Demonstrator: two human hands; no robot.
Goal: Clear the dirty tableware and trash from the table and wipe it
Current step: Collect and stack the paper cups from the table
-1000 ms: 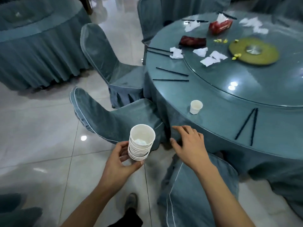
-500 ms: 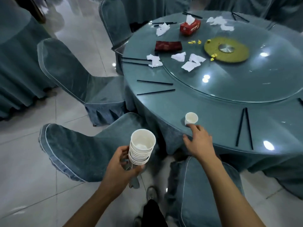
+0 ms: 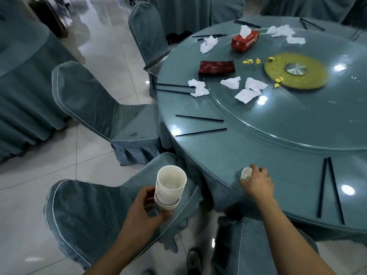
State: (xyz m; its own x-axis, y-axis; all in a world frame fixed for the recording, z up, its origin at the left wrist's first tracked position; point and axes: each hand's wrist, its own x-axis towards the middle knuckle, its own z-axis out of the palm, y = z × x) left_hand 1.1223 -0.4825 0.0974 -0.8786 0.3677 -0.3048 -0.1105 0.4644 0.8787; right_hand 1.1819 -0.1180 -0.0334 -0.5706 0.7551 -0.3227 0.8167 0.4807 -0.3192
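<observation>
Reaching farther since half a second ago, the right hand now curls its fingers around the small paper cup near the table edge (at six o'clock). At eight o'clock off the table, the left hand grips the stack of paper cups.

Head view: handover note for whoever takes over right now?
Left hand holds the stack of white paper cups off the table.
Right hand grips the last small white paper cup at the near rim of the round teal table.
Done: the other cups are collected.
Left: stack this cup, clear the black chopsticks, crumpled white napkins, red tissue box and yellow scraps, then wipe.
</observation>
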